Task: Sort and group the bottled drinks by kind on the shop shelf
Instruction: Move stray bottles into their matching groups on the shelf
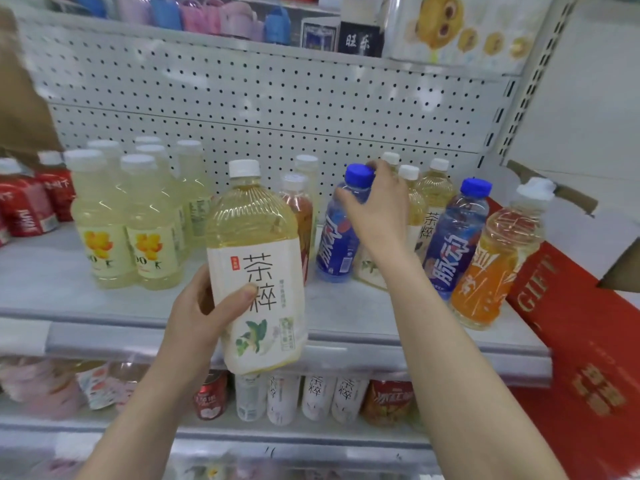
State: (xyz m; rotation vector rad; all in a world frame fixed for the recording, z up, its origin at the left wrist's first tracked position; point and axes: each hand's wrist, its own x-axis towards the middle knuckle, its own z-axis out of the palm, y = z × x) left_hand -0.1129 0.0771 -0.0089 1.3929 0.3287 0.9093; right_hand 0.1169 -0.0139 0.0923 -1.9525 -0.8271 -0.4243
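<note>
My left hand [202,313] grips a pale yellow tea bottle [254,258] with a white label and white cap, held up in front of the shelf [52,271]. My right hand [375,209] curls round the neck of a blue-capped blue drink bottle [337,244] standing on the shelf. Right of it stand more tea bottles [433,199], a second blue bottle [457,233] and an orange drink bottle [498,261]. Several pale lemon-coloured bottles [128,216] are grouped at the left. A reddish tea bottle [299,209] stands behind the held one.
Red cartons [31,202] sit at the far left of the shelf. A red gift box [581,344] leans at the right, close to the orange bottle. A pegboard back wall [277,109] rises behind. The lower shelf holds more bottles and cans [311,396].
</note>
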